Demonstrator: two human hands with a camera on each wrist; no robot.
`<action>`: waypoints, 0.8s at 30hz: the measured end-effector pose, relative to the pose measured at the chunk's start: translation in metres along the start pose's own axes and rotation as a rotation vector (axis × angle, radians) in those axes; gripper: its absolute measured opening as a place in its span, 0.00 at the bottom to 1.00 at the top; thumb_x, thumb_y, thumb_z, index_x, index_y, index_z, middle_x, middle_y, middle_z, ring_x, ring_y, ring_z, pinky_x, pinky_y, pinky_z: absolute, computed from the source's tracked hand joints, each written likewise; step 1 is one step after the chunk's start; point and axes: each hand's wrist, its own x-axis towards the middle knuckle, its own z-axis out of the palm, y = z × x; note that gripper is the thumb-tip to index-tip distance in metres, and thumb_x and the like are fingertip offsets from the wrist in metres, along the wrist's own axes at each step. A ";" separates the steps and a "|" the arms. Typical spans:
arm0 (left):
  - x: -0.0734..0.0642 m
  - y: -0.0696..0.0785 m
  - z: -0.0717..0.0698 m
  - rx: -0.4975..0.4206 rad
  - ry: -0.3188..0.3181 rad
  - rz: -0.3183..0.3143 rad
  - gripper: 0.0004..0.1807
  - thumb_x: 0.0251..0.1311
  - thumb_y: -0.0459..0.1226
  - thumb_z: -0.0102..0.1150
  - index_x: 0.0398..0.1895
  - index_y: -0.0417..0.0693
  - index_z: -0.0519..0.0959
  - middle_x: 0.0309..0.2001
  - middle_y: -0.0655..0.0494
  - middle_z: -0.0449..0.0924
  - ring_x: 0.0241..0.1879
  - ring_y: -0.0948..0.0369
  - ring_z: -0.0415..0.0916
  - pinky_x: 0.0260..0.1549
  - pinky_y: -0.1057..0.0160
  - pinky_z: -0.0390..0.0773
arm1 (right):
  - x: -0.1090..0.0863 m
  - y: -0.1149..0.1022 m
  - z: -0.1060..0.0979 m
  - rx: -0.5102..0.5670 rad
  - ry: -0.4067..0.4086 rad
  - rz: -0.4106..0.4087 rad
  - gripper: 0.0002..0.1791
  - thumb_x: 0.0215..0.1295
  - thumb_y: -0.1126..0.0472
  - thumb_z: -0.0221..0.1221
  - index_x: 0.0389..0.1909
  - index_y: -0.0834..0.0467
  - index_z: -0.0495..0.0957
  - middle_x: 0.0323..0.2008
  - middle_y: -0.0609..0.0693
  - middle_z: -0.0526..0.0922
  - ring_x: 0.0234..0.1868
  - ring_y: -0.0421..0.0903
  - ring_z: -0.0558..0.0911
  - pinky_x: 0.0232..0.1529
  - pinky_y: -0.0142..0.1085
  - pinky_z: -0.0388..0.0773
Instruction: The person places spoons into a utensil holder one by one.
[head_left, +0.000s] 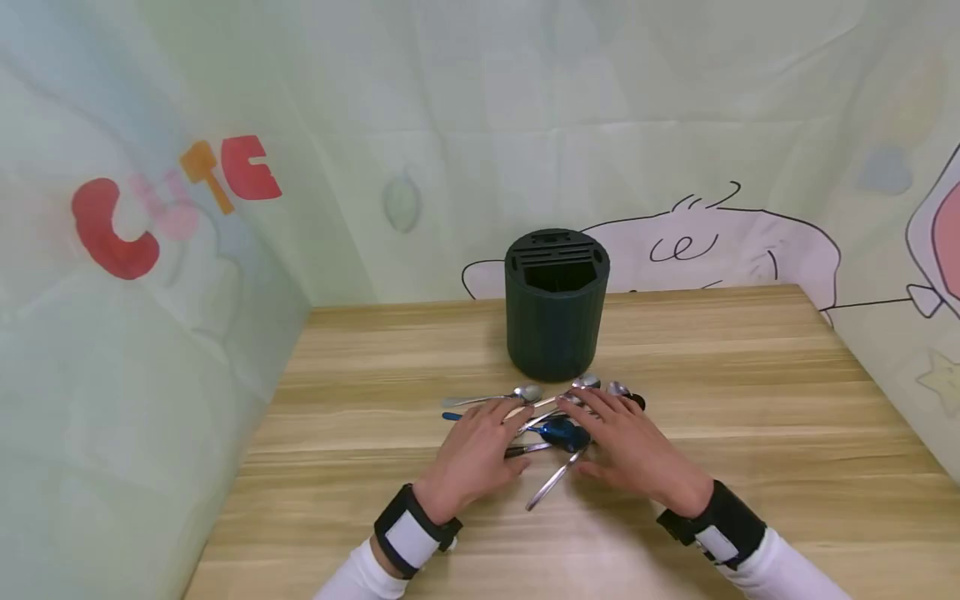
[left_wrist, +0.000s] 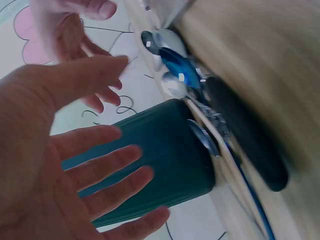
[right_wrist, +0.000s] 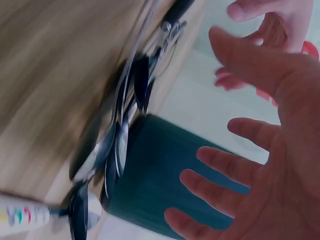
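A loose pile of spoons and other cutlery lies on the wooden table, with a shiny blue spoon (head_left: pixel 564 434) in its middle. My left hand (head_left: pixel 472 454) hovers over the pile's left side, fingers spread and nothing held. Over the right side is my right hand (head_left: pixel 637 450), also with extended fingers and an empty palm. Both wrist views show the hands apart from the cutlery. A thick black handle (left_wrist: pixel 250 135) shows in the left wrist view, a white handle with coloured print (right_wrist: pixel 22 216) in the right. The hands partly cover the pile in the head view.
Just behind the pile stands a dark green cylindrical utensil holder (head_left: pixel 555 333), upright, with slots and a larger opening on top. Printed cloth (head_left: pixel 420 167) hangs around the back and sides of the table (head_left: pixel 360 367).
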 end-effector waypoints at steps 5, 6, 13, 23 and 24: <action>-0.001 -0.005 0.007 0.048 0.026 0.029 0.22 0.53 0.46 0.71 0.51 0.50 0.81 0.47 0.56 0.82 0.47 0.56 0.78 0.42 0.57 0.81 | 0.012 -0.007 0.007 -0.040 0.039 -0.057 0.40 0.51 0.48 0.73 0.66 0.52 0.71 0.62 0.54 0.76 0.62 0.57 0.75 0.57 0.55 0.75; -0.001 -0.006 0.008 0.058 0.028 0.032 0.20 0.53 0.45 0.72 0.49 0.50 0.82 0.44 0.56 0.83 0.44 0.57 0.78 0.38 0.57 0.81 | 0.015 -0.009 0.008 -0.046 0.050 -0.069 0.38 0.51 0.49 0.73 0.64 0.53 0.73 0.60 0.53 0.78 0.60 0.56 0.77 0.55 0.53 0.77; 0.000 -0.007 0.019 0.054 -0.002 0.040 0.09 0.52 0.38 0.70 0.36 0.50 0.83 0.33 0.57 0.82 0.34 0.58 0.79 0.26 0.60 0.78 | 0.028 -0.023 0.022 -0.040 0.104 -0.154 0.22 0.51 0.63 0.72 0.50 0.52 0.82 0.45 0.47 0.85 0.43 0.46 0.85 0.38 0.42 0.83; -0.005 -0.006 0.033 0.054 -0.040 0.011 0.02 0.53 0.36 0.68 0.28 0.51 0.83 0.32 0.57 0.81 0.33 0.59 0.80 0.27 0.61 0.79 | 0.033 -0.029 0.046 0.012 0.081 -0.192 0.12 0.49 0.70 0.64 0.33 0.51 0.82 0.32 0.43 0.83 0.30 0.40 0.80 0.29 0.35 0.77; -0.005 -0.007 0.034 0.054 -0.039 0.010 0.02 0.53 0.35 0.68 0.28 0.51 0.83 0.31 0.57 0.81 0.33 0.60 0.79 0.27 0.61 0.78 | 0.034 -0.029 0.048 0.008 0.082 -0.187 0.11 0.49 0.70 0.65 0.32 0.51 0.82 0.32 0.43 0.82 0.30 0.40 0.80 0.29 0.35 0.76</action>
